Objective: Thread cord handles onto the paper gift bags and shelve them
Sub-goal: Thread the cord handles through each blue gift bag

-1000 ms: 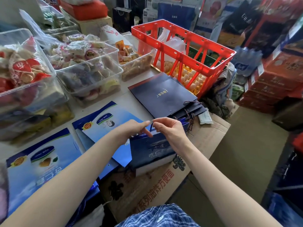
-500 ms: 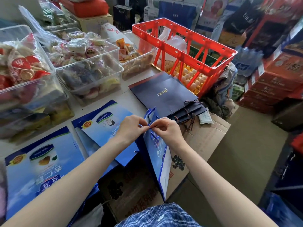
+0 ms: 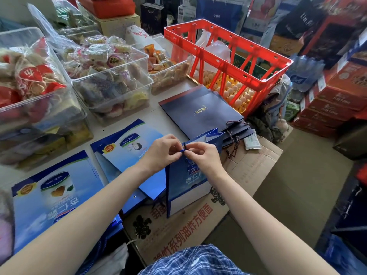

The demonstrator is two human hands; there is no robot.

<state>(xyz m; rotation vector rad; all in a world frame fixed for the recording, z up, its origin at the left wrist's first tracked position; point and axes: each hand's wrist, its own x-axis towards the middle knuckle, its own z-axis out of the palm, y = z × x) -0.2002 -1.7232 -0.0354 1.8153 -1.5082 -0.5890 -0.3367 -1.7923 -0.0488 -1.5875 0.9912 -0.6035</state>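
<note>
A blue paper gift bag (image 3: pixel 186 185) stands upright and opened on a flattened cardboard box (image 3: pixel 248 167). At its top edge my left hand (image 3: pixel 161 150) and my right hand (image 3: pixel 202 155) pinch a short blue cord (image 3: pixel 183 149) between thumbs and fingertips. The cord end sticks up between both hands. Flat blue bags (image 3: pixel 127 143) lie on the table to the left, another (image 3: pixel 53 197) nearer me. A stack of dark navy bags (image 3: pixel 200 114) with cord handles lies behind.
Clear plastic bins of wrapped snacks (image 3: pixel 107 76) line the table's left and back. A red crate (image 3: pixel 228 56) over egg trays stands at back right. Stacked red cartons (image 3: pixel 333 100) and boxes fill the right side; bare floor (image 3: pixel 297 185) lies between.
The blue bag has turned from edge-on to facing me and stands fuller. Both hands rose slightly and now pinch the cord at the bag's rim.
</note>
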